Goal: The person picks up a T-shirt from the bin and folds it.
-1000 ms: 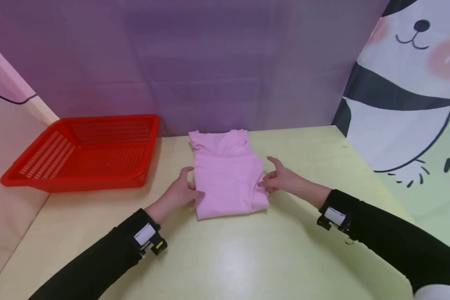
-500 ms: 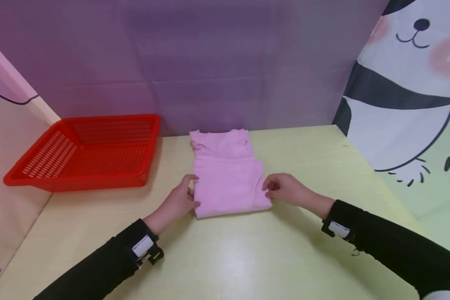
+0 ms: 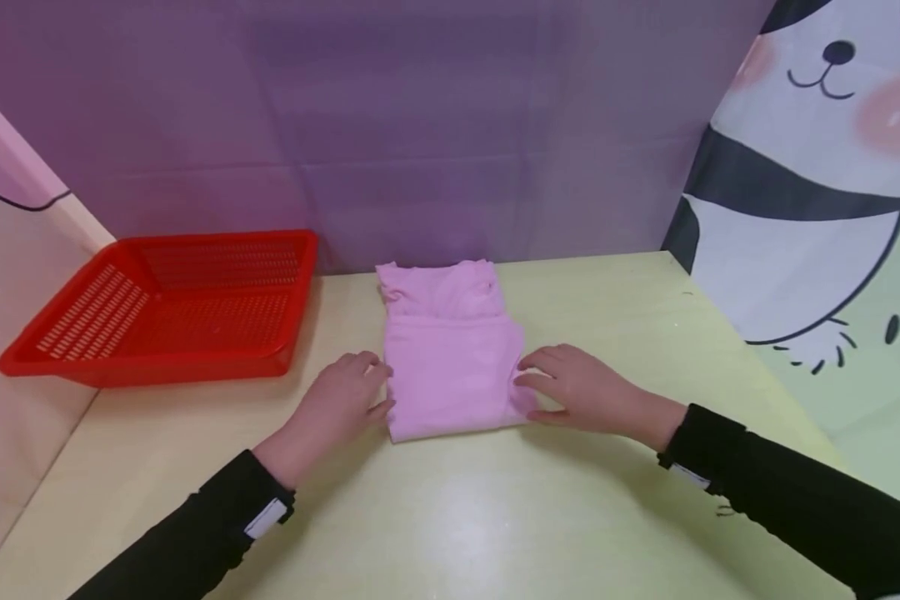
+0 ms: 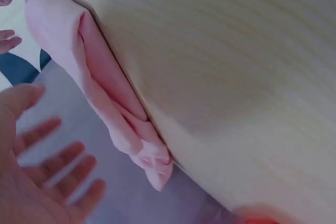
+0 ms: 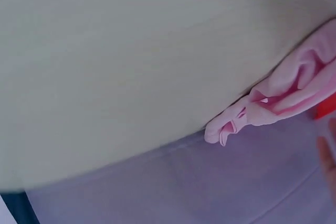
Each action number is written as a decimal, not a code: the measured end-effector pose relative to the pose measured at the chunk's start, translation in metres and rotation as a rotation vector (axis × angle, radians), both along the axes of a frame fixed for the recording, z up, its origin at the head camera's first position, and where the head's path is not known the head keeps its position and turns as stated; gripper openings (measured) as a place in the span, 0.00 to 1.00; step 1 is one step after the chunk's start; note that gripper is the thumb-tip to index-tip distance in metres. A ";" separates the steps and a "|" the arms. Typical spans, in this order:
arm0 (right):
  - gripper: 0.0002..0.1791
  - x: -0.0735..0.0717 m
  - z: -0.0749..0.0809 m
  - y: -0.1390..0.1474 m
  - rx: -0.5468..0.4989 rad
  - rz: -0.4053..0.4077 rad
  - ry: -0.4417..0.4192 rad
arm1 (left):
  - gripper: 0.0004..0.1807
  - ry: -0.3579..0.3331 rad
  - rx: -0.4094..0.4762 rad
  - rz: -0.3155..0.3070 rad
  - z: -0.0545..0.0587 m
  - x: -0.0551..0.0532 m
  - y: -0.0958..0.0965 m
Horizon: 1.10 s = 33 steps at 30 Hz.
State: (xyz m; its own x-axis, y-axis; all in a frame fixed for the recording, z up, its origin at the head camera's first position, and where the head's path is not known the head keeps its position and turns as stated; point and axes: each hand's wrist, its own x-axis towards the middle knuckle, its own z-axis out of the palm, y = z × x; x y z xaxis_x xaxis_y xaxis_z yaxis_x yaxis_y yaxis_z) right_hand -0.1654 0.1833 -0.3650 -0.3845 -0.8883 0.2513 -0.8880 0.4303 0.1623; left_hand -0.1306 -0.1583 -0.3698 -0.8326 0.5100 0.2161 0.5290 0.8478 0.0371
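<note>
A pink garment (image 3: 453, 367), folded into a flat rectangle with a narrower part at its far end, lies on the table in the head view. My left hand (image 3: 330, 408) is at its left edge, fingertips right by the cloth. In the left wrist view that hand (image 4: 47, 166) has spread fingers with nothing between them, next to the layered side of the garment (image 4: 100, 77). On the opposite edge, my right hand (image 3: 592, 390) has loosely extended fingers overlapping the lower right corner. The right wrist view catches the garment's creased side (image 5: 283, 90) and little of the hand.
A red plastic basket (image 3: 195, 367) with perforated sides stands at the back left of the pale wooden table (image 3: 450, 517). Behind the table hangs a purple backdrop (image 3: 420, 125). A panda-printed sheet (image 3: 802, 275) covers the right side.
My right hand first came down from a raised pose to the garment's right edge. Both hands have since loosened their fingers, and the left has turned palm-down beside the left edge. The garment stays nearly still.
</note>
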 end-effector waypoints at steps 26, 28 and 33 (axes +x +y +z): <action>0.07 -0.009 -0.015 -0.002 -0.320 -0.205 -0.608 | 0.04 -0.096 -0.023 -0.091 -0.003 0.016 0.013; 0.05 -0.005 -0.011 -0.002 -0.418 -0.217 -0.663 | 0.03 -0.164 0.125 -0.061 0.003 0.020 0.009; 0.07 0.005 0.005 -0.001 -0.635 -0.214 -0.847 | 0.25 -0.377 0.477 -0.075 0.011 0.026 0.000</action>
